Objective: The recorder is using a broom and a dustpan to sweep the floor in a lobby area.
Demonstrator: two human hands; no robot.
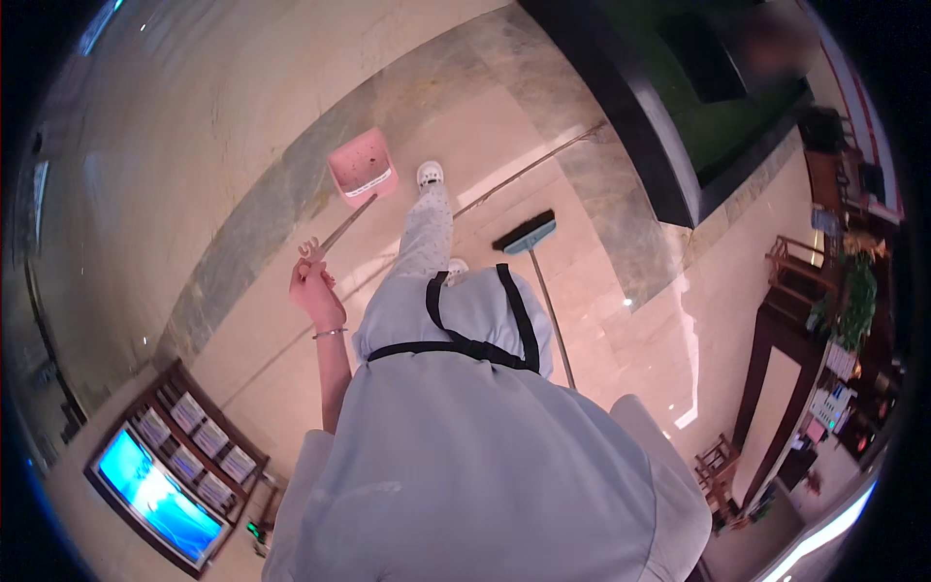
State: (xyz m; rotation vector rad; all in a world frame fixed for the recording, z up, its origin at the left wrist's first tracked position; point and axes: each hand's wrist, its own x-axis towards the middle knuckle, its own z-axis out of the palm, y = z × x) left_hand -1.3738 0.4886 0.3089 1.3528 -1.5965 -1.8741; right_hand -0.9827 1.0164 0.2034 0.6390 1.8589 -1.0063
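My left hand (314,289), with a bracelet at its wrist, is closed round the upper end of a long handle. That handle runs down to a pink dustpan (351,167) on the floor ahead of me, and small dark bits lie inside the pan. To the right of my feet a broom (529,233) rests its dark bristles and blue-green head on the tiles. Its thin stick slants back toward my right side and disappears behind my grey clothing. My right hand is hidden there. One white shoe (430,174) is forward, close beside the dustpan.
A dark-edged raised block (669,179) with a green top stands at the upper right. Wooden chairs (803,272), plants (853,291) and a cluttered counter line the right side. At lower left are a lit screen (160,495) and a rack of leaflets (199,427).
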